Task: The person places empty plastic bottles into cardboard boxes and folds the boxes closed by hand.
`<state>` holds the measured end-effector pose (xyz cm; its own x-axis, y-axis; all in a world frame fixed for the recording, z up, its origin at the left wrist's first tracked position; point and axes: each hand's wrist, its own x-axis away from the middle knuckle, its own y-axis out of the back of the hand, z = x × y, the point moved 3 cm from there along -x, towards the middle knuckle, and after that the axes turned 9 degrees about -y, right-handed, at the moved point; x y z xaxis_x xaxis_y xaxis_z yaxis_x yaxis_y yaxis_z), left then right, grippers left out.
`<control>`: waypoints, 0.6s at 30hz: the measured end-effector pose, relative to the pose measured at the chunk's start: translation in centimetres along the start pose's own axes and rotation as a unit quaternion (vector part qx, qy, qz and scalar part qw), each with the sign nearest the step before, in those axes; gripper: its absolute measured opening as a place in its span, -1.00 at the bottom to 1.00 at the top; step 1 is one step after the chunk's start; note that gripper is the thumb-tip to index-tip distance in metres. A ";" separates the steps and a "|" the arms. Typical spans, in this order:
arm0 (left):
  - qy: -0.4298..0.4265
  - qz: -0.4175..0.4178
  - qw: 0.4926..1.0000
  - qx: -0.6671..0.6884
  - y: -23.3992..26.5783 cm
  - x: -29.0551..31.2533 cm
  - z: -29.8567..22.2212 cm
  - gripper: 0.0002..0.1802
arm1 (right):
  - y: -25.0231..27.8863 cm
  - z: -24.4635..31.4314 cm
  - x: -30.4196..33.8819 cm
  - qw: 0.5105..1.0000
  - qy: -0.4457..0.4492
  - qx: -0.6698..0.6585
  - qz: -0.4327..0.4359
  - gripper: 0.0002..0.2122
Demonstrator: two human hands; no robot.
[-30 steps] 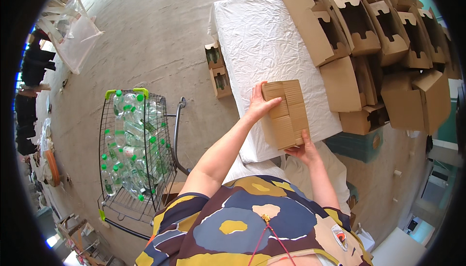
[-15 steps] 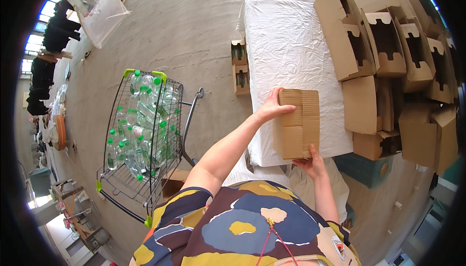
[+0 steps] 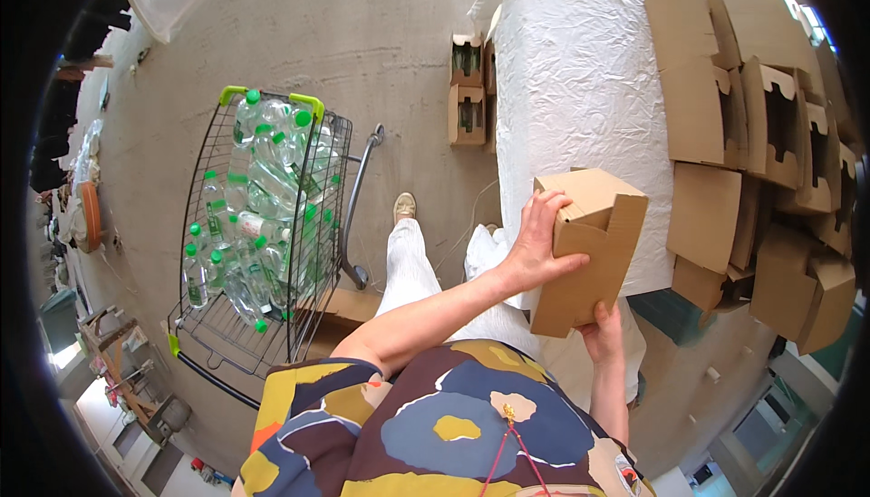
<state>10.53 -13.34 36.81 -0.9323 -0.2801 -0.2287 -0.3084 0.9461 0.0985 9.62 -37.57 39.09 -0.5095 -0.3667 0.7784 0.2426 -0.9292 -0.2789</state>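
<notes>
A left hand (image 3: 541, 248) clasps the left side of a cardboard box (image 3: 598, 261) while the right hand (image 3: 604, 334) grips its near end, holding it over the near edge of a white-covered worktop (image 3: 580, 80). Open cartons (image 3: 702, 212) crowd the worktop's right edge; green-capped bottles (image 3: 272, 191) fill a wire cart (image 3: 308, 102) at left.

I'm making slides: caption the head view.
Left hand and right hand hold a cardboard box, green-capped bottles at left.

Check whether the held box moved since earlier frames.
Yes, nearer: the box has turned, and its lower end now reaches past the near edge of the white-covered table in view.
</notes>
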 end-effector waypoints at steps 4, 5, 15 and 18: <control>-0.009 -0.017 0.999 -0.032 5.1 0.9 -2.3 -0.05 | -5.7 -1.6 0.3 1.000 -0.002 -0.009 -0.016 -0.28; -0.007 -0.026 0.999 -0.035 6.5 1.3 -2.6 -0.06 | -6.8 -1.8 0.1 1.000 -0.008 -0.005 -0.007 -0.27; 0.009 -0.037 0.999 -0.032 13.4 0.3 0.3 -0.20 | -14.8 -5.1 -8.2 0.999 -0.018 -0.003 0.044 -0.27; 0.007 -0.040 0.999 0.027 8.4 -3.6 1.4 -0.24 | -11.6 -3.3 -9.0 0.998 -0.018 0.047 -0.025 -0.34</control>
<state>11.52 -4.18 37.12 -0.9076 -0.3570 -0.2211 -0.3717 0.9279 0.0276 8.64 -23.61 33.41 -0.4935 -0.3172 0.8099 0.2945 -0.9371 -0.1876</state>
